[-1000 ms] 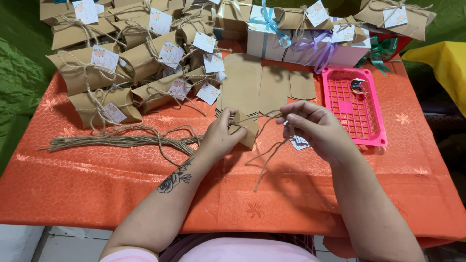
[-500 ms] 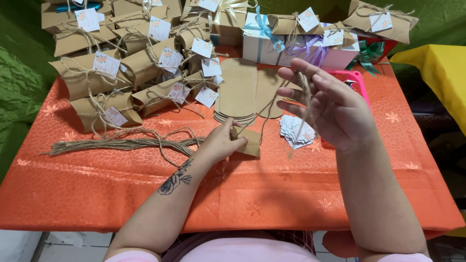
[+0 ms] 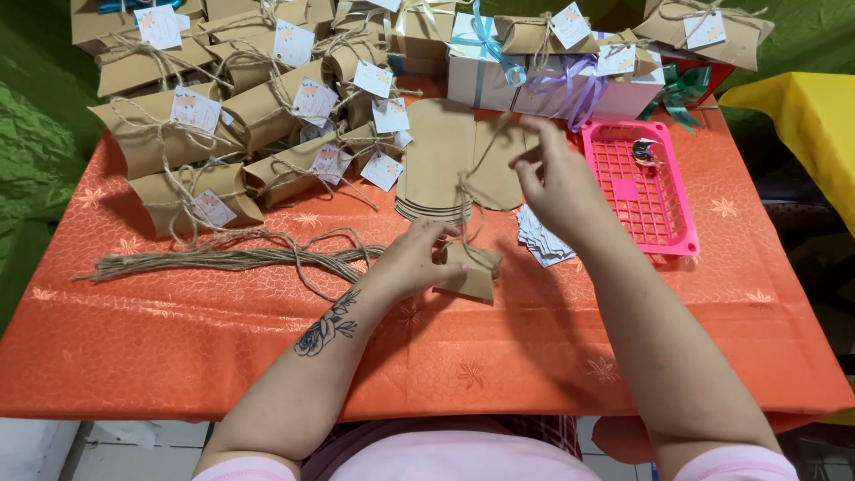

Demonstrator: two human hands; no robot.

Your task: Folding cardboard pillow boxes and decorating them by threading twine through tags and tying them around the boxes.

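The left hand [image 3: 417,260] rests on the orange tablecloth [image 3: 534,347] with its fingers curled around a small brown paper box [image 3: 472,272], holding it down. The right hand [image 3: 557,187] is lifted above the table, and its fingers pinch a piece of string [image 3: 465,200] that runs down to the box. A stack of flat brown cards [image 3: 436,160] lies just behind the box. A bundle of string [image 3: 223,260] lies to the left. A pink basket [image 3: 679,200] sits to the right, with little white tags [image 3: 539,240] beside it. Many tied boxes [image 3: 187,129] sit at the back.
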